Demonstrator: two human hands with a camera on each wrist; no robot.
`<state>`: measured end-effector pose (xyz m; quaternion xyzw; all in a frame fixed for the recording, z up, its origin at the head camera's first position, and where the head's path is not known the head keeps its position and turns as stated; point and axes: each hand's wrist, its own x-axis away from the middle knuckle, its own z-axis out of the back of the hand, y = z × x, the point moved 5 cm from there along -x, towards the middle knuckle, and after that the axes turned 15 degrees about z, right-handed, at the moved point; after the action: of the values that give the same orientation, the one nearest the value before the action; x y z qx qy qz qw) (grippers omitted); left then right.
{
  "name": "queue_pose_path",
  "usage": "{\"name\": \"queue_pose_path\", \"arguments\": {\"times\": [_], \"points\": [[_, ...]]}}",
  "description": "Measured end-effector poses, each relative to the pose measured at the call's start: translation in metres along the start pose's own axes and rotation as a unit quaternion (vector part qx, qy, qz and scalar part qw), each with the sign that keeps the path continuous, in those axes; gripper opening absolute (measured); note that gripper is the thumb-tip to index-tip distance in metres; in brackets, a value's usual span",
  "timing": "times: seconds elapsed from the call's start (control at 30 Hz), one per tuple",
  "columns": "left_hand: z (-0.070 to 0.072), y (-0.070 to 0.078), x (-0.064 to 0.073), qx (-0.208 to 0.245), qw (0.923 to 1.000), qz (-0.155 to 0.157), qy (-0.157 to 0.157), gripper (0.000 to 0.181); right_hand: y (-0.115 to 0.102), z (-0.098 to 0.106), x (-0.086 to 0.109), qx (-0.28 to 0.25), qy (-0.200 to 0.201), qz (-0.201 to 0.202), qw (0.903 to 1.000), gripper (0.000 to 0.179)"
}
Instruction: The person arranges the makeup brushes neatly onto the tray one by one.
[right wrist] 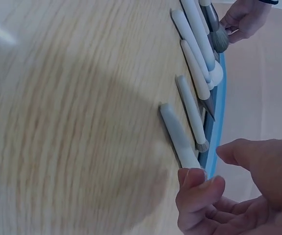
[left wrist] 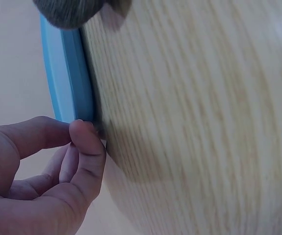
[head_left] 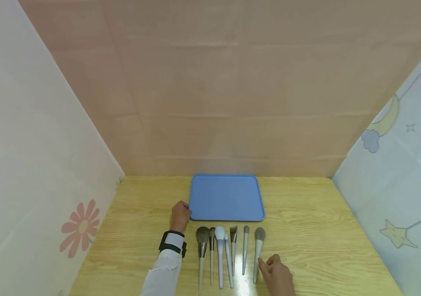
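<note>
My left hand (head_left: pixel 180 215) pinches the near left corner of a blue tray (head_left: pixel 226 197); thumb and forefinger meet at its rim in the left wrist view. Several makeup brushes lie in a row in front of the tray, bristles toward it. At the row's right end is a makeup brush with a pale handle and grey bristles (head_left: pixel 260 234). Beside that handle is my right hand (head_left: pixel 277 276), its thumb spread away from the bent fingers. In the right wrist view those fingers overlap the bristle end of the rightmost brush (right wrist: pixel 176 131).
A large dark-bristled makeup brush (head_left: pixel 202 235) lies at the row's left end, near my left wrist. All this is on a wood-grain table (head_left: pixel 317 230). A tan backdrop (head_left: pixel 225 90) rises behind it, and patterned white panels (head_left: pixel 391 193) stand at both sides.
</note>
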<state>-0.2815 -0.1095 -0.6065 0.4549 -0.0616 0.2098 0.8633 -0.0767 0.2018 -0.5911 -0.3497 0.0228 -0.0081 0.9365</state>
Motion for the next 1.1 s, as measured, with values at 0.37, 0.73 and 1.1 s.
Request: {"name": "queue_pose_path", "arguments": {"times": [0.37, 0.73, 1.1], "points": [[-0.002, 0.004, 0.000, -0.019, 0.9995, -0.019, 0.017, 0.016, 0.008, -0.018, -0.002, -0.023, 0.008, -0.036, 0.9990, 0.041], [0.001, 0.001, 0.002, -0.004, 0.9996, -0.023, 0.015, 0.015, 0.010, -0.023, -0.003, -0.009, 0.035, -0.045, 0.9983, 0.039], [0.004, 0.008, 0.007, -0.022, 0.9997, -0.006, 0.009, 0.017, 0.011, -0.026, -0.006, -0.021, 0.036, -0.035, 0.9985, 0.025]]}}
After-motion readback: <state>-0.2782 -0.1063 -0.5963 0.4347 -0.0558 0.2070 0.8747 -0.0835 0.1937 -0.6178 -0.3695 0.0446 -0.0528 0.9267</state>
